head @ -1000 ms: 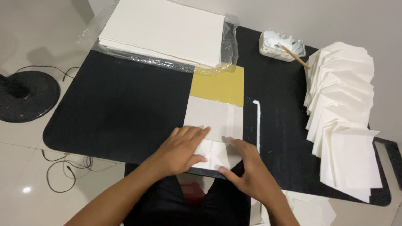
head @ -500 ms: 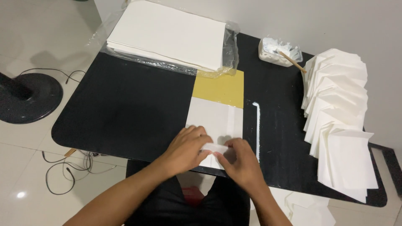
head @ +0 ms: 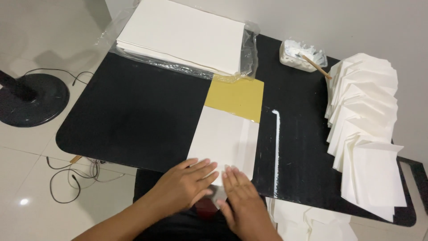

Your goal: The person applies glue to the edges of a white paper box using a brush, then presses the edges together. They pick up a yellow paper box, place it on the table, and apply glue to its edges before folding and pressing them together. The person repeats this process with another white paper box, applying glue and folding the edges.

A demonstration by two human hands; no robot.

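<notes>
Both hands, left [head: 185, 185] and right [head: 240, 196], have slid back to the near edge of the white paper sheet [head: 225, 143] below the yellow card [head: 235, 97], now flat, open-palmed, pressing the fold.

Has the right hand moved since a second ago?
Yes. The right hand has slid toward the person, off the white sheet to the black table's near edge.

Back left: stack of white sheets [head: 180, 33] in clear plastic wrap
Back right: tub of white paste [head: 302, 55] with wooden stick [head: 317, 67]
Right edge: overlapping folded white papers [head: 368, 120]
Floor: black fan base [head: 31, 99], cables [head: 67, 180]
</notes>
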